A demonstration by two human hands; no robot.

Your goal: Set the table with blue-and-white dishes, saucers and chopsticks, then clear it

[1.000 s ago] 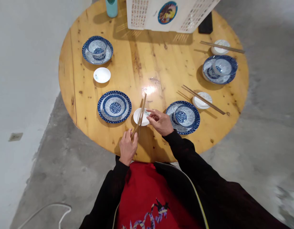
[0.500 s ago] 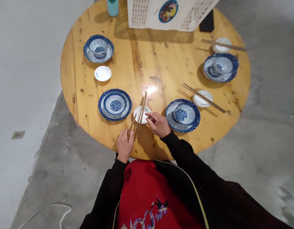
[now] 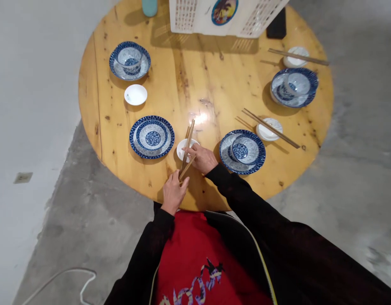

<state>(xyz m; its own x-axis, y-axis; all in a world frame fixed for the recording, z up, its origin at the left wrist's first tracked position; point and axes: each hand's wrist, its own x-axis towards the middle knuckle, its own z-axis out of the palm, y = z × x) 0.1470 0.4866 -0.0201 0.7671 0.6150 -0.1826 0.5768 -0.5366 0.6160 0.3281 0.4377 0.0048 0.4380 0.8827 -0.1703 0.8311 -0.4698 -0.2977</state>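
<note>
At the near edge of a round wooden table (image 3: 208,84), my left hand (image 3: 174,192) is closed on the near ends of several wooden chopsticks (image 3: 188,142). Their far ends lie across a small white saucer (image 3: 182,148). My right hand (image 3: 202,157) rests beside the saucer with its fingers pinched on one of the chopsticks. A blue patterned plate (image 3: 152,137) sits left of the saucer. Right of my hands stands a blue bowl on a blue plate (image 3: 243,151).
Around the table are two more blue bowl-and-plate sets (image 3: 129,60) (image 3: 293,87), white saucers (image 3: 135,94), and chopstick pairs (image 3: 270,128) (image 3: 297,56) resting on saucers. A white perforated basket (image 3: 227,17), a teal bottle (image 3: 149,7) and a black phone (image 3: 276,26) stand at the far edge.
My right hand has moved left onto the chopsticks over the saucer and pinched one. My left hand shifted a little rightward, still holding the chopstick ends.
</note>
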